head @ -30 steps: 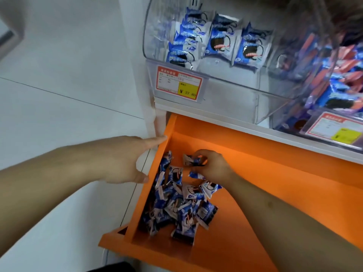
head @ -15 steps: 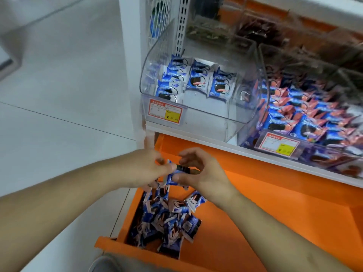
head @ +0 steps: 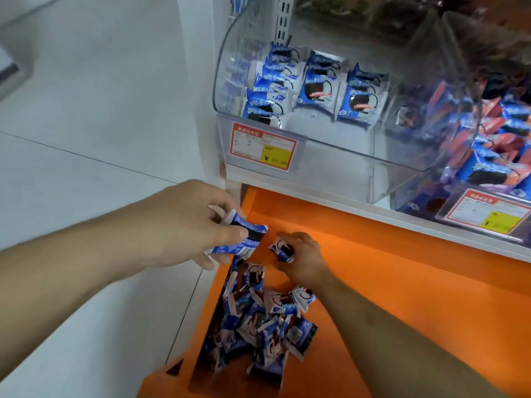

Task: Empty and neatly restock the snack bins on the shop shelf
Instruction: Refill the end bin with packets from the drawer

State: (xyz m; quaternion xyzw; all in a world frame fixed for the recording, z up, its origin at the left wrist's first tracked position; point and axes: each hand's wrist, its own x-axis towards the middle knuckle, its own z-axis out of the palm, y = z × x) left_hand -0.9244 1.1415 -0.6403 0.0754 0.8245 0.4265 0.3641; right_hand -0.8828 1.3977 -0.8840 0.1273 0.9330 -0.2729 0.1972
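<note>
The clear bin (head: pixel 330 156) at one o'clock holds a few neat rows of packets (head: pixel 313 84); restocking looks barely half done. At six o'clock a loose pile (head: pixel 258 326) waits on the orange shelf (head: pixel 402 297). The left hand (head: pixel 195 225) pinches gathered packets (head: pixel 244 237); the right hand (head: pixel 301 259) curls its fingers round another.

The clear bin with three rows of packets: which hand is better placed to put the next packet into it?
The left hand, probably. It already holds blue packets up near the clear bin, just under its price label. The right hand is low on the orange shelf, pinching one packet.
</note>
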